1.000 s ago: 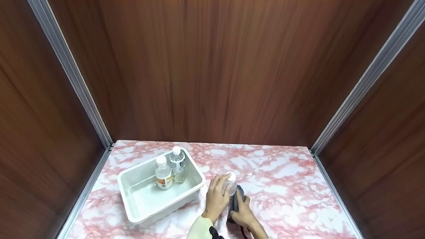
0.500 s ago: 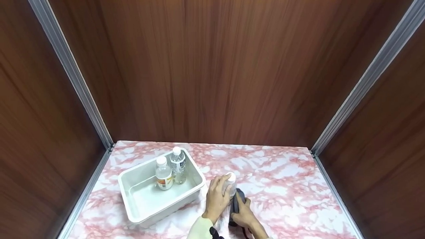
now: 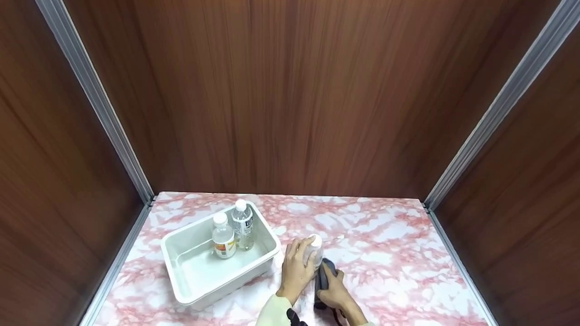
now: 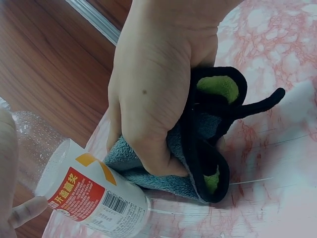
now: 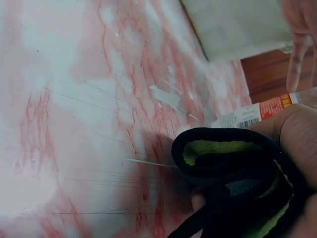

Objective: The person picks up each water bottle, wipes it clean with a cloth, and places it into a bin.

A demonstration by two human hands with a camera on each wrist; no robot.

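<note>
My left hand [image 3: 293, 274] grips a clear plastic bottle [image 3: 317, 253] with a white cap, standing nearly upright or slightly tilted on the table. Its white and red label with a barcode shows in the left wrist view. Beside the bottle, on its right, my right hand [image 3: 336, 292] holds a folded grey-blue cloth [image 4: 171, 173] with black edging, a green inner side and a black hanging loop. The cloth touches or nearly touches the lower side of the bottle. Part of the bottle is hidden behind the left fingers, and the cloth's middle lies under the right hand.
A white plastic bin [image 3: 251, 271] stands on the left, holding a bottle with an orange and white label [image 3: 224, 242] and a taller clear bottle [image 3: 243, 228]. Wood-grain panels [image 3: 290, 99] enclose the pink marbled table [image 3: 385, 253] at the back and sides.
The right hand and the cloth have slid slightly downward in the head view, along the bottle's side. The left hand and the bottle stay almost where they were.
</note>
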